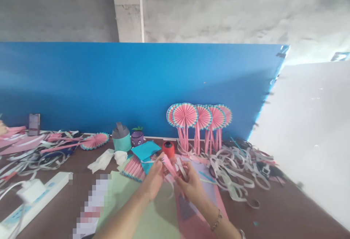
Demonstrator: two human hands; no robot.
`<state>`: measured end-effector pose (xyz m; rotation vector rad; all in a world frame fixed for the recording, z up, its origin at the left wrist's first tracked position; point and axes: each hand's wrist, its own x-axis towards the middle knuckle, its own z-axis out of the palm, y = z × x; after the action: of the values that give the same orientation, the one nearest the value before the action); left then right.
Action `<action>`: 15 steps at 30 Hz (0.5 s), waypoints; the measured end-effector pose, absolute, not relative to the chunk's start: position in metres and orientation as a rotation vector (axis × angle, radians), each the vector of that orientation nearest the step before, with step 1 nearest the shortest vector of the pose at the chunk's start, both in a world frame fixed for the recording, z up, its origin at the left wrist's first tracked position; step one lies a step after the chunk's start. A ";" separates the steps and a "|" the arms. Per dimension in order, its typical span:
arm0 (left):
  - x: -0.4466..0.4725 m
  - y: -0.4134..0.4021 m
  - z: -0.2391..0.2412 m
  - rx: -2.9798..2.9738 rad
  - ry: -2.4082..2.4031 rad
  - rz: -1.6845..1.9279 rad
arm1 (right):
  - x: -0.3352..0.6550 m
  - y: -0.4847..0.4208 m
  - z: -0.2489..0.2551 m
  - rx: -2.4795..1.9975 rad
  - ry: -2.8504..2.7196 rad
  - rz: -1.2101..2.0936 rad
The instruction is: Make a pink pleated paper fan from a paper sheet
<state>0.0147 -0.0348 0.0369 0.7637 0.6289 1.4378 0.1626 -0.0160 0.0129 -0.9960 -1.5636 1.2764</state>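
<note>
My left hand [154, 178] and my right hand [191, 184] meet over the table's middle, both pinching a folded pink paper strip [170, 166] between fingertips. A white strip [181, 168] trails beside it near my right fingers. A pleated pink paper piece [133, 168] lies just left of my left hand on a pale green sheet [125, 199]. A pink sheet [195, 224] lies under my right wrist, which wears a bracelet.
Several finished pink paper fans on sticks [198, 122] lean against the blue board [109, 85]. A red thread spool [168, 148], teal container [121, 138], purple pot [137, 137], heap of white strips [240, 166], power strip [32, 199] and phone [34, 124] lie around.
</note>
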 end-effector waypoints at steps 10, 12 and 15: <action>0.003 -0.026 0.017 0.831 0.961 1.510 | 0.171 -0.009 0.009 -0.964 -1.756 0.947; 0.004 -0.026 0.016 0.815 0.942 1.502 | 0.175 -0.007 0.011 -0.980 -1.737 0.918; 0.005 -0.025 0.016 0.795 0.919 1.482 | 0.180 -0.002 0.012 -1.004 -1.720 0.831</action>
<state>0.0050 -0.0254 0.0157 0.7949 0.9189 1.4822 0.1796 -0.0015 0.0123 -1.0037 -1.7197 0.8310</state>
